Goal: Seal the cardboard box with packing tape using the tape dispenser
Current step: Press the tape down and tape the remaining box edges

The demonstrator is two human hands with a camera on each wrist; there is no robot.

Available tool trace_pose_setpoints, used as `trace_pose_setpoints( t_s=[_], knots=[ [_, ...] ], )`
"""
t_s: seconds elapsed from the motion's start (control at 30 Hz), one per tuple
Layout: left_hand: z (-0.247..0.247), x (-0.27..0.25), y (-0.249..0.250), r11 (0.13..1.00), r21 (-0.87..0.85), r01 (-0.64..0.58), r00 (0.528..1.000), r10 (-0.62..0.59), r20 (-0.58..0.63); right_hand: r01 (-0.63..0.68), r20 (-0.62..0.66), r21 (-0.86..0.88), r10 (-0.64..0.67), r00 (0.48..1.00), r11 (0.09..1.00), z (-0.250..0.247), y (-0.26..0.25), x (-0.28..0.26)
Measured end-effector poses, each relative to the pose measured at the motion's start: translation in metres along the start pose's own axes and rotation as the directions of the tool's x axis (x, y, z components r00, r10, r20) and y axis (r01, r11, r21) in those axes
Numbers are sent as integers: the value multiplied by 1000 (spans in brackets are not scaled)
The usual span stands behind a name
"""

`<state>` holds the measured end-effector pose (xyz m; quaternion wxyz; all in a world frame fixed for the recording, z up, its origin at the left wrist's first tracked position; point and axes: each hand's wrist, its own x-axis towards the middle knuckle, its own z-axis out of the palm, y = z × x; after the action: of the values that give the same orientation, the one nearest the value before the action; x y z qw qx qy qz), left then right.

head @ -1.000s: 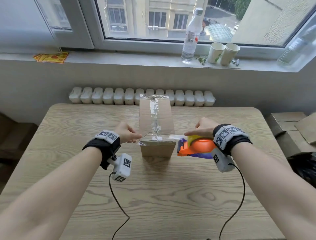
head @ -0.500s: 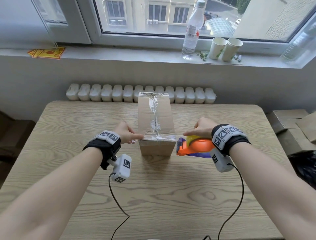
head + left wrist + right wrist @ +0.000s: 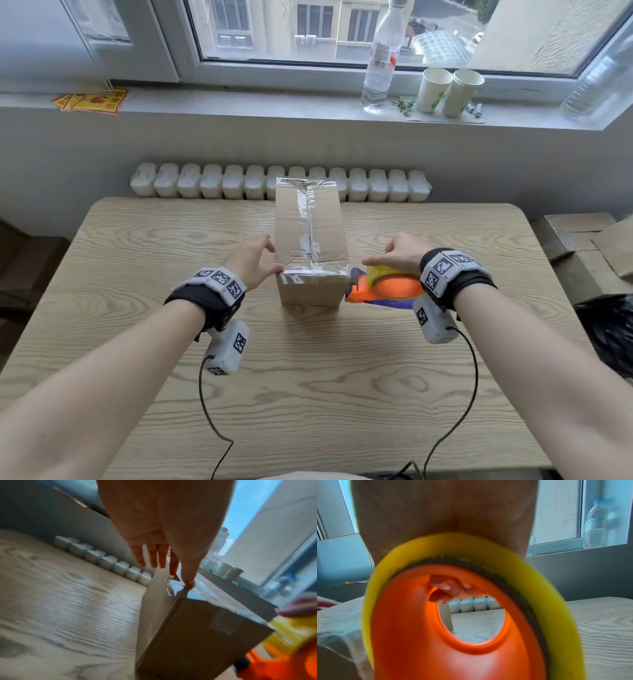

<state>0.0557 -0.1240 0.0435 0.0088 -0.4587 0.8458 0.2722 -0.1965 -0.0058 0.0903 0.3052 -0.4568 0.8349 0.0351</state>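
Observation:
A brown cardboard box (image 3: 310, 236) stands mid-table, with clear tape along its top seam and a strip across its near top edge. My left hand (image 3: 255, 258) sits at the box's near left corner, fingers straight, thumb pressing the tape end (image 3: 176, 586) onto the box (image 3: 197, 635). My right hand (image 3: 402, 251) grips the orange tape dispenser (image 3: 387, 289) with its yellow roll, held against the box's near right corner. In the right wrist view the dispenser (image 3: 462, 622) fills the frame, with fingertips (image 3: 448, 588) curled through its hole.
The wooden table (image 3: 308, 394) has a white radiator (image 3: 239, 181) behind it. On the windowsill stand a clear bottle (image 3: 382, 61), two paper cups (image 3: 448, 90) and yellow papers (image 3: 90, 101). More cardboard boxes (image 3: 582, 240) lie to the right of the table.
The dispenser has closed in against the box's right corner, laying the tape strip down across the near top edge. My left hand's fingers have straightened along the box's left side.

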Motion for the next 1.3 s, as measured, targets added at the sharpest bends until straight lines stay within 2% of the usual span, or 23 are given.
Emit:
trace_pose_setpoints(
  t_s=[0.07, 0.13, 0.23, 0.3, 0.6, 0.8, 1.03, 1.2, 1.3],
  knots=[
    [6, -5, 3, 984, 73, -162, 987, 163, -12, 2, -1, 40, -2, 1000, 999, 0, 1, -3],
    [14, -8, 4, 958, 122, -258, 966, 258, 16, -14, -8, 73, 15, 1000, 997, 1, 3, -5],
    [25, -16, 11, 886, 228, -403, 914, 374, 158, -36, -4, 137, 37, 999, 990, 4, 7, -5],
    [30, -19, 20, 849, 266, -457, 885, 406, 226, -38, 1, 187, 39, 999, 982, 7, 8, -4],
    [58, -15, 68, 825, 221, -519, 844, 454, 286, -57, 3, 284, 59, 998, 957, 14, 19, 1],
    [62, -14, 72, 844, 157, -512, 844, 461, 274, -72, 96, 403, 36, 995, 912, 7, 27, -6],
    [65, -12, 65, 815, 164, -556, 819, 505, 272, -109, 123, 366, 68, 990, 924, 11, 45, 5],
    [65, -9, 57, 808, 139, -573, 807, 526, 267, -167, 82, 208, 154, 985, 964, 15, 75, -5],
    [66, -6, 55, 798, 130, -588, 798, 547, 253, -158, 77, 291, 142, 987, 944, 17, 89, -10]
  ],
)
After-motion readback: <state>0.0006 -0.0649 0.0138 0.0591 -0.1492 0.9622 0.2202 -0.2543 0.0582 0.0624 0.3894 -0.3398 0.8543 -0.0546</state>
